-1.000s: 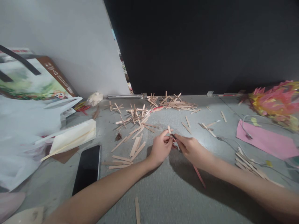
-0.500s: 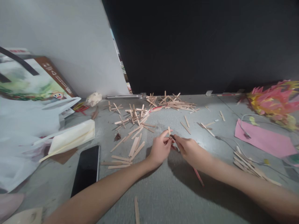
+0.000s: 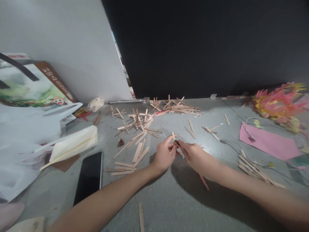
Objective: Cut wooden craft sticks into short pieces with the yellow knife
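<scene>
My left hand (image 3: 164,155) is closed on a small wooden stick (image 3: 173,136), which points up from its fingertips. My right hand (image 3: 195,155) meets it there, its fingers pinched on a small dark object (image 3: 177,142) that touches the stick; what that object is cannot be made out. A thin red strip (image 3: 204,182) shows below my right wrist. Loose wooden sticks (image 3: 137,152) lie to the left of my hands, and a heap of crossed sticks (image 3: 180,107) lies beyond them on the grey surface (image 3: 159,199).
A black phone (image 3: 88,175) and a white plastic bag (image 3: 26,138) are on the left. On the right are pink paper (image 3: 269,140), a cable (image 3: 233,145), more sticks (image 3: 256,170) and a pink-yellow paper decoration (image 3: 280,104). A black panel (image 3: 205,48) stands behind.
The view has shifted slightly, moving the background items a little to the left. Both hands keep nearly the same pose, with the stick still in my left hand.
</scene>
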Tool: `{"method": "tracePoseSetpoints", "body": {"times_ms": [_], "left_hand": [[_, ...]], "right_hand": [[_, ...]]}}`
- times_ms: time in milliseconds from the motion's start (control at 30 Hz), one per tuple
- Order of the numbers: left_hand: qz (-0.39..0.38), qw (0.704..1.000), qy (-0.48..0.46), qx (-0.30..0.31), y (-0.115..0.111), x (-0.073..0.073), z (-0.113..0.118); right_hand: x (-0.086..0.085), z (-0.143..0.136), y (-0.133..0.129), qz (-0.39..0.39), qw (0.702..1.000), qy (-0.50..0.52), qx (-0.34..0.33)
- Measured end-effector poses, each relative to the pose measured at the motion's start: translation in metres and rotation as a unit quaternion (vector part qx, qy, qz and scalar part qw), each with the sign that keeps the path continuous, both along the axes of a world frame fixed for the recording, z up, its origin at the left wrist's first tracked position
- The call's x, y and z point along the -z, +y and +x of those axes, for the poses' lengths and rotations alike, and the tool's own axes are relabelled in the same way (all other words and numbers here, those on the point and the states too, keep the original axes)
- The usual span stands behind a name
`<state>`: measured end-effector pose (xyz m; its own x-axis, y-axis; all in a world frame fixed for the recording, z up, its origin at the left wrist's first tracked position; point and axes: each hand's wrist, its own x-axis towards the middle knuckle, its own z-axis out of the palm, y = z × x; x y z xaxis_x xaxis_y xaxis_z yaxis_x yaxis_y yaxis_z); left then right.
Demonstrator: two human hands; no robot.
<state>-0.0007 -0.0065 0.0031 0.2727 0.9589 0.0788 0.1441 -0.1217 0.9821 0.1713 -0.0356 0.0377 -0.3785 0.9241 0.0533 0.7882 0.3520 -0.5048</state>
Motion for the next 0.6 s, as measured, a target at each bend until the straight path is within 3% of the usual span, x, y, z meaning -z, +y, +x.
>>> {"method": "tracePoseSetpoints", "body": {"times_ms": [200,600], "left_hand": [[0.005,1.000,-0.007,0.005,-0.0018,-0.0048,0.0007],[0.019,1.000,0.018,-0.011,-0.0013,0.0000,0.0012]], "right_hand": [[-0.0042,0.0015,0.0011,-0.019,0.999,0.050,-0.004],[-0.0083,-0.0025,-0.0036,-0.043,0.987,0.153,0.003]]}}
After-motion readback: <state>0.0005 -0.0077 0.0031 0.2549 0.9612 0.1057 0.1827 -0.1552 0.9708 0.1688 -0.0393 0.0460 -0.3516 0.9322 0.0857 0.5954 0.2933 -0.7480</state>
